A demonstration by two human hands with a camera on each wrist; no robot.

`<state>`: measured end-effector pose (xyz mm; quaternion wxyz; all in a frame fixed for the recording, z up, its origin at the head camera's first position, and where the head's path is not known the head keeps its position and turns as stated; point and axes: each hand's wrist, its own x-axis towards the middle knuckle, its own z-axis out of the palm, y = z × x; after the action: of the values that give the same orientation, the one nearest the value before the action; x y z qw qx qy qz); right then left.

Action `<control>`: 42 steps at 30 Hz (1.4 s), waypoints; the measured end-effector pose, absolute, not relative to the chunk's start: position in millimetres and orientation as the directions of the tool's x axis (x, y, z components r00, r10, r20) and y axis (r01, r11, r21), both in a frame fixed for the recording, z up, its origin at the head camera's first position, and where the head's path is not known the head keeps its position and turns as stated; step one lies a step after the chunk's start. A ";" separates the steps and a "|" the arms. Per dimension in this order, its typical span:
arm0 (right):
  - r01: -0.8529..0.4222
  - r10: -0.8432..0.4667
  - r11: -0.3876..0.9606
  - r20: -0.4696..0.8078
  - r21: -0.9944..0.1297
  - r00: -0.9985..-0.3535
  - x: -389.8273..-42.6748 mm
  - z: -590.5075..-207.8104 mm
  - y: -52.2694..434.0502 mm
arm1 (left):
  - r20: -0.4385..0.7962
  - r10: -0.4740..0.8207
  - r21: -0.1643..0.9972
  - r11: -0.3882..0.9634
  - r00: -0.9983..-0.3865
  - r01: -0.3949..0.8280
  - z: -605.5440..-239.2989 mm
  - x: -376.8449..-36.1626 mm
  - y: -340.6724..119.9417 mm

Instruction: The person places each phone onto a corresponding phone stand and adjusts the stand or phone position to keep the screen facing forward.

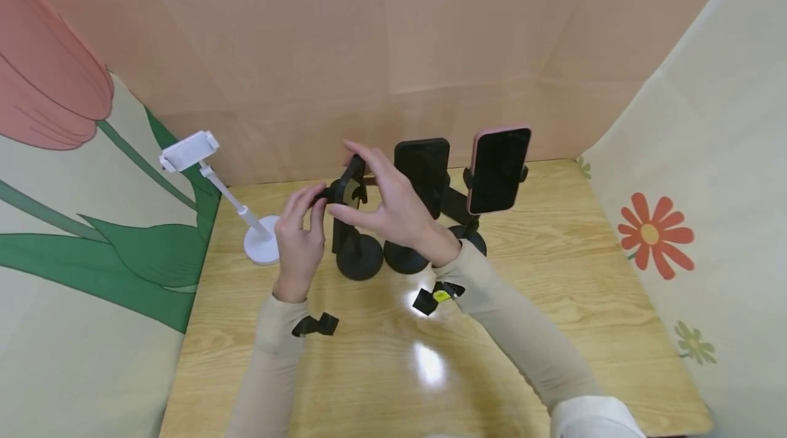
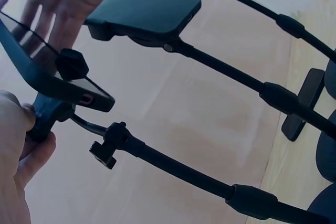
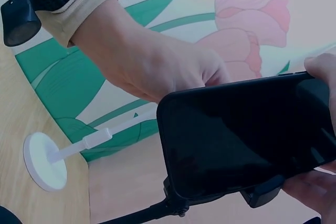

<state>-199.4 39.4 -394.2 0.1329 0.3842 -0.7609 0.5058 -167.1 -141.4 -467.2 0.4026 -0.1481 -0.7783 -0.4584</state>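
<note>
The right hand (image 1: 393,209) is gripping a black phone (image 1: 352,182) by its edges, fingers spread around it. The left hand (image 1: 301,233), just beside it, is pinching the black stand's clamp (image 2: 44,116) beneath the phone, above the bench (image 1: 553,301).

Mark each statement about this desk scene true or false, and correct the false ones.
1. Both hands are on the leftmost black stand's phone. True: the left hand holds the clamp, and the right hand grips the phone.
2. The white stand holds a phone. False: its clamp shows no phone.
3. The pink-cased phone sits clamped on a black stand. True.
4. Four black stands are on the table. False: three black stands and one white one.
5. The white stand is to the right of the black ones. False: it is at the left.
</note>
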 end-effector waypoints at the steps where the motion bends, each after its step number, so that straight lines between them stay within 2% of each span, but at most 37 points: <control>1: -0.720 -0.450 0.202 0.590 -0.663 -0.670 -199.8 -394.2 39.5 | 0.765 -0.135 0.590 0.537 -0.630 0.603 -467.3 -167.2 -140.8; 8: -0.699 -0.442 0.246 0.564 -0.672 -0.697 -199.5 -398.6 29.7 | 0.779 -0.105 0.546 0.600 -0.618 0.585 -467.2 -165.5 -139.4; 20: -0.753 -0.309 0.287 0.687 -0.592 -0.657 -203.1 -422.9 -3.8 | 0.807 -0.074 0.477 0.666 -0.586 0.574 -469.6 -161.7 -144.6; 26: -0.787 -0.263 0.304 0.746 -0.537 -0.612 -206.8 -428.6 -10.8 | 0.808 -0.090 0.480 0.674 -0.582 0.562 -469.0 -158.7 -147.8; 35: -0.767 -0.217 0.367 0.753 -0.527 -0.621 -208.1 -434.7 -11.1 | 0.803 -0.072 0.485 0.656 -0.592 0.578 -466.5 -155.7 -149.4; 42: -0.765 -0.204 0.441 0.777 -0.470 -0.596 -210.4 -436.2 -13.4 | 0.806 -0.082 0.490 0.648 -0.587 0.583 -465.3 -156.1 -150.5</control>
<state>-210.4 -13.4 -436.2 0.3266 0.3091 -0.7835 0.4289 -156.1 -150.5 -465.3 0.4267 -0.1564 -0.8012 -0.3893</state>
